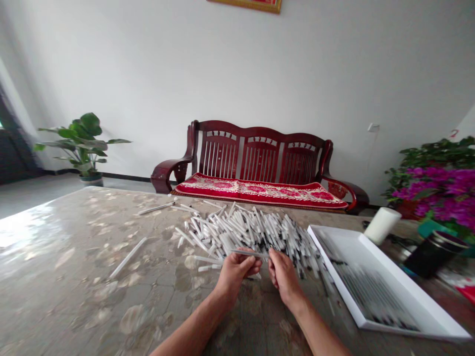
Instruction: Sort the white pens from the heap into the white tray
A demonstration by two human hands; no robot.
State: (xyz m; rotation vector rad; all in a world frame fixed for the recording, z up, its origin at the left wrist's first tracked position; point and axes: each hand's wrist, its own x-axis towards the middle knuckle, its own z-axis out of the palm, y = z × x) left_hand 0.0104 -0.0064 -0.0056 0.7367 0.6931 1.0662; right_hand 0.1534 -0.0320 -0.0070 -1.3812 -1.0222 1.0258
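Table [85,306], tubes [237,225] heaped toward far edge: left hand [237,270] and right hand [282,273] pinch one rod [260,255] by its ends, seemingly for steadiness.

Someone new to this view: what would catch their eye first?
Probably the dark red bench with its patterned cover beyond the table, then the purple flowers at the far right. On the table, a pile of white sticks spreads out beyond the right hand and the left hand, which holds a thin stick.

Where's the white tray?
Head view, right side: the white tray lies on the table, right of the slim sticks pile, white cylinder near its far end.
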